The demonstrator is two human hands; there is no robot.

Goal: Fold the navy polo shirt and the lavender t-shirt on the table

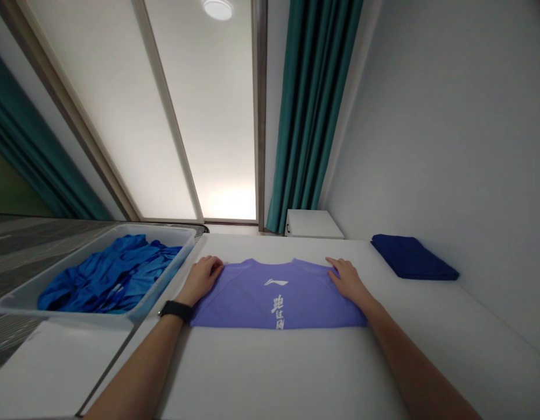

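A purple shirt (248, 297) with white print lies folded across on the white table (279, 373), its neckline at the far side and a straight fold at the near side. My left hand (204, 277), with a black watch on the wrist, is at the shirt's upper left corner, fingers pressed together on the fabric edge. On the upper right corner rests my right hand (346, 280), its fingers apart and the index finger stretched out past the shirt's far edge.
A clear plastic bin (16, 303) with crumpled blue clothes (116, 274) stands at the left. Dark blue folded fabric (412, 258) lies at the right by the wall. Behind the table are a white cabinet (314, 223) and teal curtains (316, 116).
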